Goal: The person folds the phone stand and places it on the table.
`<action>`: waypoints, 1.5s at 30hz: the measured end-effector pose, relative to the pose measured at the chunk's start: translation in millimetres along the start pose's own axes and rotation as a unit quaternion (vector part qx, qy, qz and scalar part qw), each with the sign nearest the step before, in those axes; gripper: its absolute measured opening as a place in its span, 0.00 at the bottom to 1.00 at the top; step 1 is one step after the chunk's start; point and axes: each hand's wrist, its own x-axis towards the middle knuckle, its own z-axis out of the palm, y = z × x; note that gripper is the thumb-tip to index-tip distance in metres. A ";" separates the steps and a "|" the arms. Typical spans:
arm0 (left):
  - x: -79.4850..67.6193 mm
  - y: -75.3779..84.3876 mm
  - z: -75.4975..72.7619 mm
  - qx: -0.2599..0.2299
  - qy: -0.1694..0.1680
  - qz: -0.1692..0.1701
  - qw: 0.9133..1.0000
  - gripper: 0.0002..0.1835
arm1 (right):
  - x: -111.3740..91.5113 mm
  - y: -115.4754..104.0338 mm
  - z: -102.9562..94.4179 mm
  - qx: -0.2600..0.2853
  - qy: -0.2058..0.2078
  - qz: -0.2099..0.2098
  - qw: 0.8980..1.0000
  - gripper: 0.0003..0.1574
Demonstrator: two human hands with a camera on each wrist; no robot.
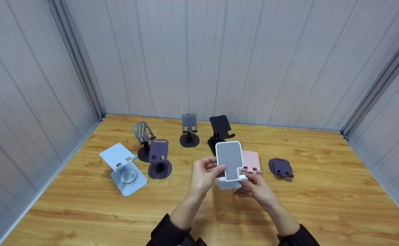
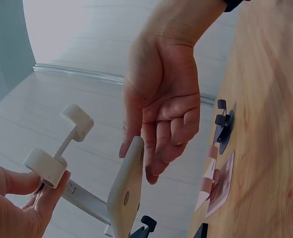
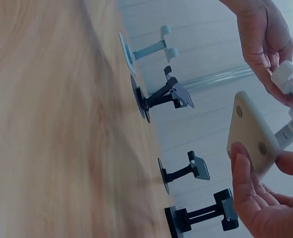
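A white phone stand [image 1: 229,159] with a grey pad on its plate is held up above the wooden table. My left hand [image 1: 202,177] pinches the plate at its lower left side. With thumb and fingers, my right hand [image 1: 259,191] grips the edge of the stand's base [image 3: 253,134], whose underside shows small round feet. Between plate and base runs a flat arm [image 2: 84,201]. Just behind the held stand lies a pink phone stand [image 1: 251,160], partly hidden by it.
A light blue stand [image 1: 117,155] stands at the left, near a dark slotted stand [image 1: 142,131] and a purple stand [image 1: 158,150]. Farther back are a grey stand [image 1: 189,122] and a black stand [image 1: 220,125]. A folded purple stand [image 1: 282,168] lies at the right.
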 end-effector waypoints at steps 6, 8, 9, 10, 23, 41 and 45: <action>-0.5 -4.4 -0.1 0.024 -0.021 0.001 0.999 0.11 | -0.6 4.6 4.0 0.011 0.021 -0.006 1.000 0.31; -0.8 -5.9 0.9 0.029 -0.022 0.002 0.999 0.10 | -1.0 5.4 5.2 0.005 0.031 -0.006 0.999 0.30; -1.2 -6.7 1.6 0.031 -0.019 0.004 0.999 0.10 | -1.3 5.6 5.9 -0.001 0.037 -0.006 0.999 0.29; -1.4 -7.6 2.7 0.033 -0.015 0.004 0.999 0.09 | -1.8 5.6 6.8 -0.007 0.042 -0.006 0.999 0.28; 1.3 -31.2 6.4 0.105 0.086 0.090 0.987 0.09 | -5.8 1.4 15.5 0.032 0.022 0.022 0.999 0.20; 16.4 -45.7 -1.0 0.254 0.133 0.255 0.923 0.13 | -12.7 -5.3 20.7 0.069 0.020 0.051 0.996 0.12; 18.5 -47.9 -0.4 0.273 0.131 0.282 0.911 0.14 | -14.6 -6.7 20.0 0.073 0.017 0.056 0.996 0.12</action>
